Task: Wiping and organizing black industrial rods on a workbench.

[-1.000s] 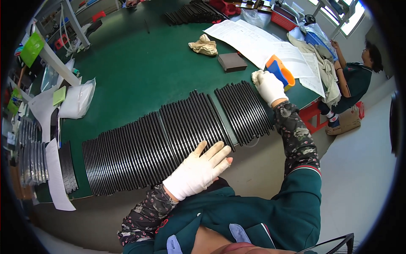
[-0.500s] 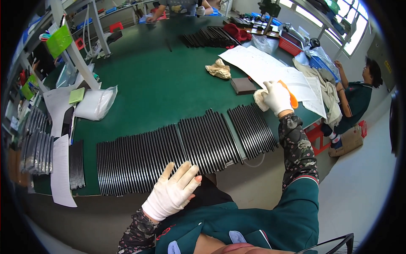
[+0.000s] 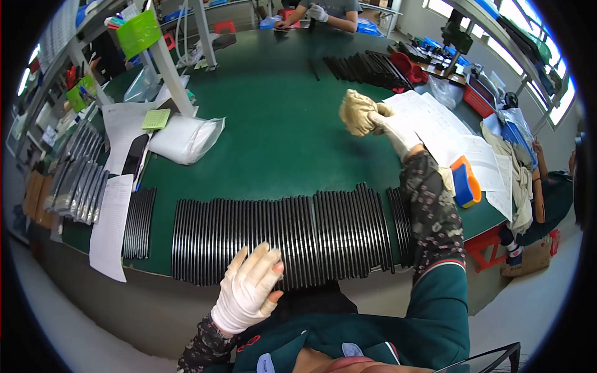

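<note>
My right hand (image 3: pixel 396 128), in a white glove, is closed on a crumpled beige cloth (image 3: pixel 357 113), held over the table beyond the rods. My left hand (image 3: pixel 247 291), gloved with some fingertips bare, has its fingers stretched out over the near ends of a long row of thin black rods (image 3: pixel 242 233); whether it touches them I cannot tell. Side by side, the rods lie along the near table edge, and my right forearm covers part of the right-hand group. Just right of that forearm is an orange and blue holder-like object (image 3: pixel 465 183).
White paper sheets (image 3: pixel 435 127) spread over the right side of the green table (image 3: pixel 273 137). On the left are a plastic-wrapped white pack (image 3: pixel 189 140), a phone (image 3: pixel 135 154) and bagged rods (image 3: pixel 78 193). More black rods (image 3: pixel 367 68) lie at the back. Other people sit across and at right.
My right hand has left the orange object and moved left and away, and has taken hold of the beige cloth. My left hand stays open near the rods. The whole view has shifted.
</note>
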The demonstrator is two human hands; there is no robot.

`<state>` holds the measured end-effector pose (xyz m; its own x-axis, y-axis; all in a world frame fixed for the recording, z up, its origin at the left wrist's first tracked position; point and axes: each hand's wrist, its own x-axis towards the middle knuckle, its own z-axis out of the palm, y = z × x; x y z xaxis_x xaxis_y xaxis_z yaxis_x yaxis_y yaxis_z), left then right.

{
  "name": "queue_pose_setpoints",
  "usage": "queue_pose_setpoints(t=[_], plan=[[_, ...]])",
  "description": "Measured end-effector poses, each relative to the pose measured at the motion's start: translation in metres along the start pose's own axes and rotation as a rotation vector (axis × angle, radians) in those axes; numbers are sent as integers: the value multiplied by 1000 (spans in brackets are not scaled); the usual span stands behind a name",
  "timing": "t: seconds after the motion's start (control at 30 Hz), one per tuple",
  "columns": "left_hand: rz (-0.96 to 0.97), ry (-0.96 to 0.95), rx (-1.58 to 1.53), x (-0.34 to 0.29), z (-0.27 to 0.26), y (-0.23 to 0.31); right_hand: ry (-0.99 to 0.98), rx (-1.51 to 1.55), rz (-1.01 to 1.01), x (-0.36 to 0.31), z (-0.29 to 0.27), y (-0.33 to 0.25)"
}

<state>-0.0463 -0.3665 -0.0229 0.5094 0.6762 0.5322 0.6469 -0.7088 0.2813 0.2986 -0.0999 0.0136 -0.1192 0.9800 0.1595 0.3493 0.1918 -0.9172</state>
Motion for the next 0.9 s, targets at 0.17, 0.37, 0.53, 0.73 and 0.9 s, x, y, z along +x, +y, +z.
queue_pose_setpoints(t=[0.17, 0.37, 0.53, 0.73, 0.9], plan=[[-251, 264, -707, -10, -4, 10, -320, 506, -6, -122, 56, -87], [-485, 358, -1650, -4, -18, 34, -550, 449, 78, -231, 106, -138], [-597, 577, -1440, -41, -21, 46, -282, 319, 57, -277, 124, -137], [-574, 578, -1064, -76, -24, 42, 38, 29, -247, -314, 153, -139], [-497, 312, -1583, -93, -40, 72, 130, -802, -1027, -341, 184, -157]])
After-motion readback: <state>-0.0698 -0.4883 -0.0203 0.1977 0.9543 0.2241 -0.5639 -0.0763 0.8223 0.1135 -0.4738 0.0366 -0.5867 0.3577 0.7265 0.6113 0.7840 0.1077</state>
